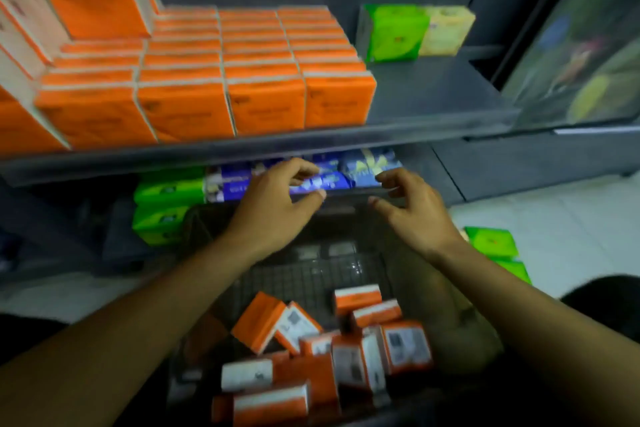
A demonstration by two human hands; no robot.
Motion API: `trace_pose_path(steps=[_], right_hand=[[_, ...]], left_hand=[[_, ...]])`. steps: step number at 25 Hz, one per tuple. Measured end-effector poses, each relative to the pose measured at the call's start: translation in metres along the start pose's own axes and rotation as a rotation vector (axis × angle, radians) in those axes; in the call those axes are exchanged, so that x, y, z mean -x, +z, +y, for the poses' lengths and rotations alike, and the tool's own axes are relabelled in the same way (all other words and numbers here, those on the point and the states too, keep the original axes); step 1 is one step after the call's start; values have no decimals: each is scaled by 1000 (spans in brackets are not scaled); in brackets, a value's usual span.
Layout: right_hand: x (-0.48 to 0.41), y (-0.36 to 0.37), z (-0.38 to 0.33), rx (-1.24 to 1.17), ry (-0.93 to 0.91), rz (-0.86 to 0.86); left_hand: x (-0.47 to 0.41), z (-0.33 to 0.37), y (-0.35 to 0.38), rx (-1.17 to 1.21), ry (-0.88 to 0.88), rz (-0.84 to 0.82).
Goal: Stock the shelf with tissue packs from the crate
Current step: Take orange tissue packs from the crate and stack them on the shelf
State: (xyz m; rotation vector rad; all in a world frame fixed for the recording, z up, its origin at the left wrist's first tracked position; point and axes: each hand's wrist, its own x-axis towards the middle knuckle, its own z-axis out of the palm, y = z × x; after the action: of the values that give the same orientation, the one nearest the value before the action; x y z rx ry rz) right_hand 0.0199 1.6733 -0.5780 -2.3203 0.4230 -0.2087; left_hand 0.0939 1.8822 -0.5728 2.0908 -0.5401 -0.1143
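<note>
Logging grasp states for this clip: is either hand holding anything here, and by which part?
Nothing is held. The left hand and right hand hover above the crate, both loosely curled and empty.

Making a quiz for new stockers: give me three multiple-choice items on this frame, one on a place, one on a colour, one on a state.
1. Relative to the orange rows on the upper shelf, the green pack stands: A) left B) right C) on top
2. The packs in the crate are: A) blue B) orange C) green
3. The left hand and right hand hold: A) nothing B) one pack each C) one pack together
Answers: B, it stands past the rows' right end; B, orange-and-white packs lie jumbled there; A, both hands are empty, fingers loosely curled.
</note>
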Motion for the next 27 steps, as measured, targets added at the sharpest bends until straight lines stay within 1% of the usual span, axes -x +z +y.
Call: trace_pose_path(steps=[2,4,7,9,11,16,19,21,24,27], right_hand=[[13,10,38,21,159,-99],[21,20,67,-2,278,-149],[24,35,98,-31,391,-199],[22,46,113,-31,435,-246],[16,59,129,-14,447,-293],[4,92,157,75,442,-429],[-1,111,173,125,410,-517],[-3,120,183,165,388,-556],[1,126,197,174,405,-571],[5,127,214,161,431,-530]], left_hand=[[10,-18,22,-75,-79,-164],[15,-33,39,-121,-154,-296],[19,-52,62,-186,-255,-432],[20,-67,77,-268,-263,-494],[16,-82,92,-313,-283,-534],[8,-114,143,-284,-378,-534],[9,-133,179,-313,-429,-588],[9,-147,200,-353,-413,-642],[14,-166,224,-467,-401,-699],[22,-179,243,-570,-367,-763]])
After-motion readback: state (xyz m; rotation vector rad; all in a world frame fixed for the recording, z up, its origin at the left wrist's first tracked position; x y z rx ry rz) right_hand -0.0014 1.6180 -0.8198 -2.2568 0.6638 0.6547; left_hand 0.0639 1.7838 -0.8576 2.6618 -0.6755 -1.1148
